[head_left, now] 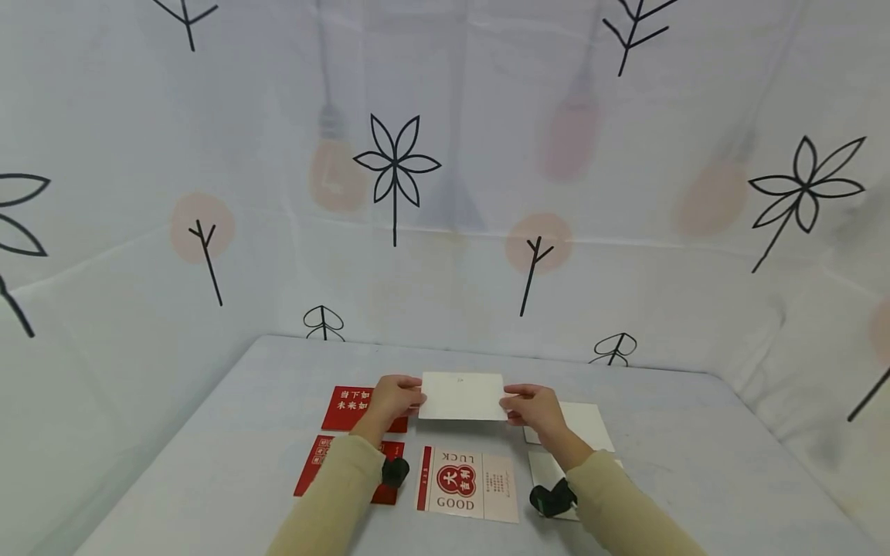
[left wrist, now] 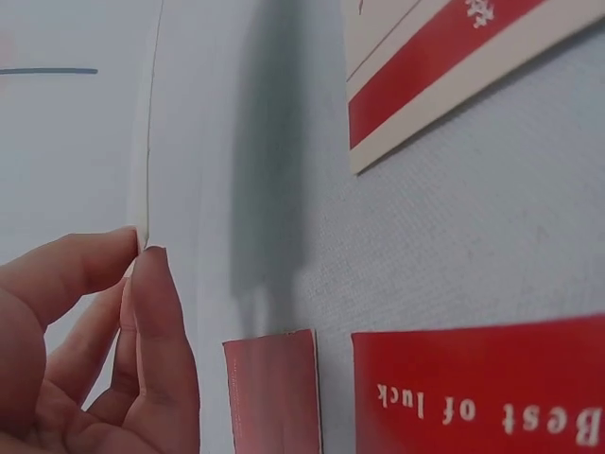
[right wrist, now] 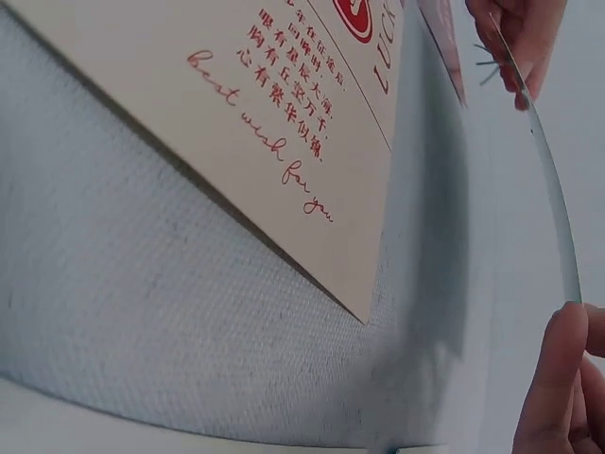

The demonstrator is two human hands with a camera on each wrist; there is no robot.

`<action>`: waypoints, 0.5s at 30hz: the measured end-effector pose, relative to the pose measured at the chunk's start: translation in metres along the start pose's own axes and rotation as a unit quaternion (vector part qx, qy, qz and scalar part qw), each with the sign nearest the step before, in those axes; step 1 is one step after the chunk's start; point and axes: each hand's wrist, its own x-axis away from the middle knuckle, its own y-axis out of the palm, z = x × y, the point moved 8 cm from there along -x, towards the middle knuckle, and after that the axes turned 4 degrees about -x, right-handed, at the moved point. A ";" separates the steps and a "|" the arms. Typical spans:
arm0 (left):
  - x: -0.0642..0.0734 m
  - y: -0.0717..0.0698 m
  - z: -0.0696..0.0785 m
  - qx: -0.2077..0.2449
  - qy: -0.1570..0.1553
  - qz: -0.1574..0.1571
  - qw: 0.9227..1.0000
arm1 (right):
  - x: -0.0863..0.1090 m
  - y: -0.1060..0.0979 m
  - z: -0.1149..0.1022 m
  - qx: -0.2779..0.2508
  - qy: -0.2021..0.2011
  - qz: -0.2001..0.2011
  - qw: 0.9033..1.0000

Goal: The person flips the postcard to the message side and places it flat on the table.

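A white card (head_left: 462, 398) is held up above the far middle of the table, its pale, nearly blank face toward the head camera. My left hand (head_left: 398, 398) pinches its left edge between thumb and fingers; my right hand (head_left: 542, 409) pinches the right edge. In the left wrist view the left hand (left wrist: 104, 350) grips the card (left wrist: 144, 170), seen edge-on. The right wrist view shows the card (right wrist: 556, 189) slightly bowed between the right hand (right wrist: 564, 388) and the other hand. Below it lies a cream "GOOD LUCK" card (head_left: 466, 483) with red print.
On the left lie two red cards, a far one (head_left: 341, 413) and a nearer one (head_left: 310, 467), partly covered by the left arm. Two white cards, far (head_left: 591, 425) and near (head_left: 542, 467), lie under the right arm. A patterned white cloth (head_left: 452, 286) hangs behind the table (head_left: 208, 463).
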 end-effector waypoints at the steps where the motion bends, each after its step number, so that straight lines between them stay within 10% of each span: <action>1: 0.000 0.000 0.000 -0.005 0.000 0.001 1.000 | 0.000 0.001 0.000 0.008 -0.004 -0.002 1.000; 15: 0.002 0.002 0.000 -0.079 -0.004 0.009 0.997 | -0.004 0.005 0.012 0.085 0.002 0.005 0.996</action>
